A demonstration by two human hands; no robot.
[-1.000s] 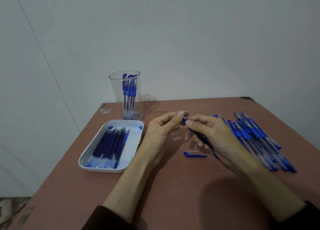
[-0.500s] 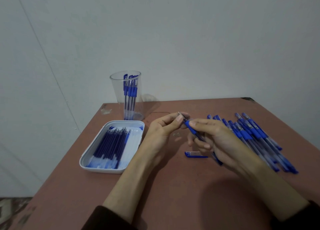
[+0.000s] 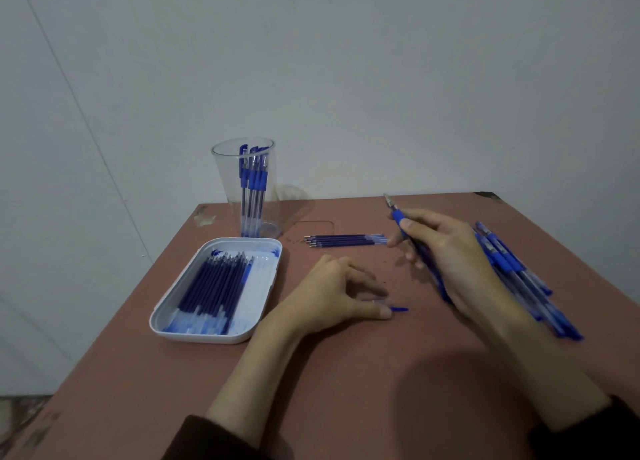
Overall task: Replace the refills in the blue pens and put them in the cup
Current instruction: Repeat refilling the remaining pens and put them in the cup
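My right hand [image 3: 446, 255] grips a blue pen [image 3: 398, 215], uncapped, its tip pointing up and away. My left hand [image 3: 332, 295] rests on the table with its fingertips closed on the pen cap [image 3: 394, 309], whose blue clip sticks out to the right. A pile of blue pens [image 3: 519, 276] lies under and behind my right hand. A clear cup [image 3: 227, 182] at the back holds several blue pens. A white tray [image 3: 266, 286] holds several dark blue refills [image 3: 214, 286]. A few loose refills [image 3: 346, 240] lie side by side beyond my hands.
The reddish table [image 3: 346, 373] stands against a pale wall. Its left edge runs just past the tray, and its far right corner [image 3: 488, 195] shows behind the pen pile. A bit of tape [image 3: 204, 219] sticks near the back left corner.
My hands have come apart. The left hand dropped to the table onto the cap. The right hand lifted back and right with the pen, uncovering the loose refills.
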